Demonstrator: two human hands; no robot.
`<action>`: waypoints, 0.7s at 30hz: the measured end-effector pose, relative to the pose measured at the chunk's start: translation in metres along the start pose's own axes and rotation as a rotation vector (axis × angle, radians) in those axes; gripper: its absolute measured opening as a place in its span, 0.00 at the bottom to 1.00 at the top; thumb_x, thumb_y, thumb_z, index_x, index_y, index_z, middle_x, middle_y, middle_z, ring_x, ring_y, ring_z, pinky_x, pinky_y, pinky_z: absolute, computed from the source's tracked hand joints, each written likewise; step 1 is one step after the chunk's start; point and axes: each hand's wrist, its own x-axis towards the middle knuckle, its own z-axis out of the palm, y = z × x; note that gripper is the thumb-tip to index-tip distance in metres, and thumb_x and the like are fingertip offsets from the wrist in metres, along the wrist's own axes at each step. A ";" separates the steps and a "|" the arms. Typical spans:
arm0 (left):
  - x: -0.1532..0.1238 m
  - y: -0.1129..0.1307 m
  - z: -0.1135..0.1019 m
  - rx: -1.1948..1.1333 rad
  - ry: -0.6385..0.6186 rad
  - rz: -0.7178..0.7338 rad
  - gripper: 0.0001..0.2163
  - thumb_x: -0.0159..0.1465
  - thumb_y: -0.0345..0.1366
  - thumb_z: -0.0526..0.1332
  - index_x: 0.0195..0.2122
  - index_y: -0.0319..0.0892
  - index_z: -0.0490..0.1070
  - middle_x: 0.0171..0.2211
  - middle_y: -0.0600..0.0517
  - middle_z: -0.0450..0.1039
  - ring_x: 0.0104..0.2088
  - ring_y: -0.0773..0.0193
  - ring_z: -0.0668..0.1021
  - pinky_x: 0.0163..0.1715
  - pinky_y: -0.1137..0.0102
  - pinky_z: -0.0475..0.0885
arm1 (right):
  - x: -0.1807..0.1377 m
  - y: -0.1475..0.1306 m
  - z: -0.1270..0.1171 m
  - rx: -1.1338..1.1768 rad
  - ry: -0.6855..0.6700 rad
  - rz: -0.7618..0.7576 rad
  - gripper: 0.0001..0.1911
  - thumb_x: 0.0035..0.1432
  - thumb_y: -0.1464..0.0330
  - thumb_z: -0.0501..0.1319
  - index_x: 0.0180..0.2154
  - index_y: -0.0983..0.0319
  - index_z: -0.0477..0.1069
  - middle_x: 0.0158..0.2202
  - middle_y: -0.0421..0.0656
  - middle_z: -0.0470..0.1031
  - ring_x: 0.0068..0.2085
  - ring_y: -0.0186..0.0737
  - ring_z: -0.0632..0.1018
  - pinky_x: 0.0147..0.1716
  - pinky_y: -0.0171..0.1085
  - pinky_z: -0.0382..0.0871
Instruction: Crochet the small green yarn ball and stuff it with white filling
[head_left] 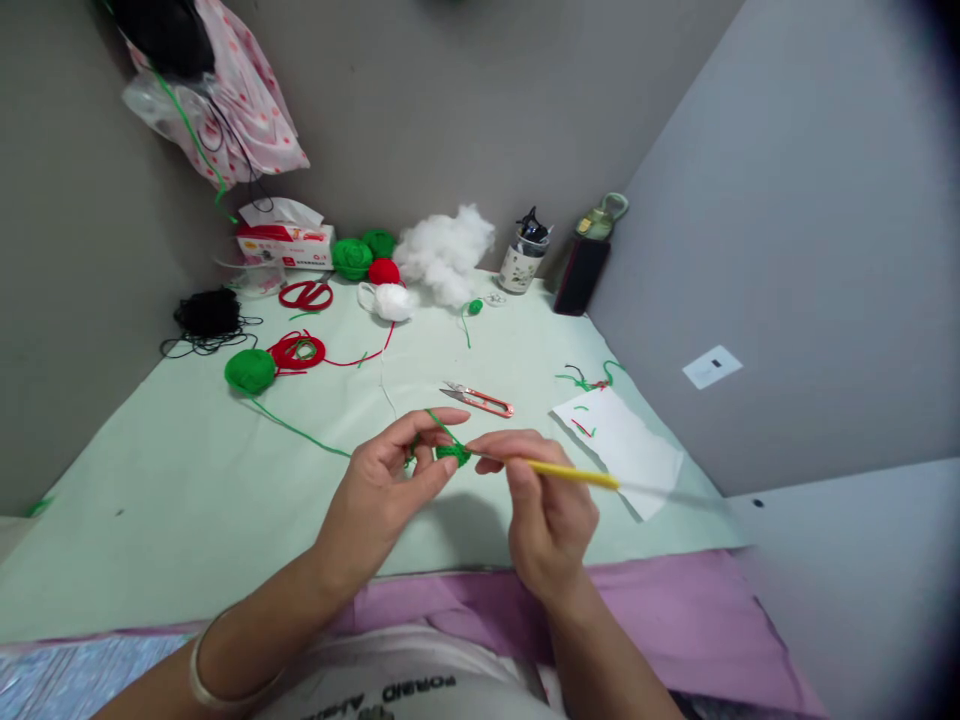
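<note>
My left hand [394, 470] pinches a small green crocheted piece [452, 456] between thumb and fingers. Green yarn runs over its raised index finger. In my right hand [551, 500] is a crochet hook [574, 472] with a yellow handle, gripped like a pen. The hook's tip meets the green piece at its right side; the exact stitch is too small to make out. From a green yarn ball [250, 371] on the left, a strand leads across the table to my left hand. Beyond my hands lie orange thread snips [480, 400].
Along the back stand a tissue box [289, 246], several yarn balls, white stuffing [444, 250], a jar [521, 264] and a phone [582, 274] by a bottle. Red scissors [306, 295] and black yarn [208, 314] lie left. Yarn scraps and white paper [626, 455] are at right.
</note>
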 end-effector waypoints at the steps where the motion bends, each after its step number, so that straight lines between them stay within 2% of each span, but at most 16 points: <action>1: -0.001 -0.001 0.001 -0.005 0.019 0.008 0.14 0.64 0.36 0.71 0.52 0.55 0.81 0.36 0.56 0.71 0.34 0.68 0.67 0.39 0.73 0.65 | -0.002 0.001 0.001 -0.132 -0.034 -0.115 0.13 0.71 0.75 0.56 0.50 0.58 0.76 0.41 0.46 0.82 0.40 0.40 0.82 0.38 0.40 0.78; 3: -0.001 -0.001 0.003 -0.100 0.015 -0.030 0.19 0.63 0.37 0.72 0.55 0.54 0.78 0.37 0.55 0.71 0.34 0.69 0.68 0.39 0.73 0.65 | -0.007 0.002 0.002 -0.366 -0.044 -0.304 0.16 0.68 0.77 0.59 0.52 0.57 0.76 0.44 0.48 0.82 0.44 0.43 0.82 0.39 0.41 0.79; 5: 0.001 0.001 0.004 -0.249 -0.053 -0.157 0.22 0.62 0.39 0.72 0.58 0.51 0.77 0.33 0.56 0.69 0.30 0.70 0.66 0.35 0.73 0.65 | -0.009 0.003 0.003 -0.466 0.016 -0.363 0.18 0.66 0.78 0.61 0.53 0.56 0.78 0.46 0.48 0.81 0.45 0.43 0.82 0.40 0.41 0.79; 6: 0.002 0.003 0.004 -0.314 -0.089 -0.226 0.22 0.62 0.40 0.72 0.58 0.49 0.77 0.30 0.57 0.67 0.28 0.71 0.64 0.34 0.74 0.64 | -0.009 0.004 0.003 -0.415 0.046 -0.360 0.17 0.66 0.77 0.62 0.52 0.56 0.78 0.46 0.48 0.81 0.45 0.43 0.82 0.40 0.41 0.79; 8: 0.004 0.006 0.002 -0.390 -0.129 -0.298 0.21 0.62 0.39 0.72 0.56 0.47 0.79 0.27 0.59 0.62 0.24 0.73 0.58 0.34 0.74 0.65 | -0.006 0.003 0.003 -0.212 0.050 -0.188 0.15 0.69 0.76 0.59 0.51 0.56 0.79 0.44 0.47 0.82 0.43 0.43 0.82 0.39 0.42 0.78; 10: 0.006 0.009 0.001 -0.408 -0.118 -0.277 0.19 0.62 0.38 0.72 0.54 0.46 0.80 0.28 0.58 0.64 0.25 0.73 0.60 0.39 0.74 0.67 | -0.001 0.002 0.002 0.032 0.140 -0.001 0.13 0.71 0.73 0.58 0.45 0.55 0.80 0.37 0.44 0.81 0.38 0.41 0.80 0.34 0.41 0.76; 13: 0.005 0.010 0.001 -0.359 -0.092 -0.195 0.16 0.61 0.36 0.72 0.51 0.48 0.82 0.36 0.53 0.72 0.36 0.68 0.71 0.43 0.73 0.68 | 0.006 0.001 0.004 0.242 0.117 0.135 0.11 0.71 0.69 0.59 0.41 0.54 0.82 0.36 0.43 0.81 0.38 0.42 0.79 0.33 0.40 0.74; 15: 0.004 0.009 0.002 -0.307 -0.097 -0.153 0.15 0.61 0.36 0.72 0.50 0.49 0.83 0.39 0.52 0.75 0.42 0.64 0.73 0.44 0.72 0.68 | 0.008 0.001 0.005 0.236 0.053 0.164 0.11 0.71 0.69 0.60 0.42 0.54 0.82 0.38 0.44 0.82 0.40 0.42 0.80 0.37 0.41 0.75; 18: 0.003 0.006 0.004 -0.234 -0.074 -0.119 0.14 0.62 0.38 0.73 0.50 0.50 0.83 0.37 0.53 0.75 0.40 0.65 0.73 0.43 0.72 0.68 | 0.004 0.000 0.008 0.165 0.041 0.155 0.12 0.70 0.72 0.60 0.44 0.54 0.81 0.37 0.43 0.81 0.39 0.41 0.80 0.36 0.40 0.75; 21: 0.003 0.003 0.006 -0.250 -0.009 -0.110 0.18 0.60 0.38 0.74 0.52 0.51 0.82 0.36 0.54 0.74 0.38 0.66 0.73 0.43 0.73 0.68 | -0.003 0.000 0.010 -0.039 0.036 0.010 0.16 0.68 0.76 0.61 0.48 0.51 0.81 0.41 0.43 0.80 0.41 0.40 0.81 0.37 0.40 0.77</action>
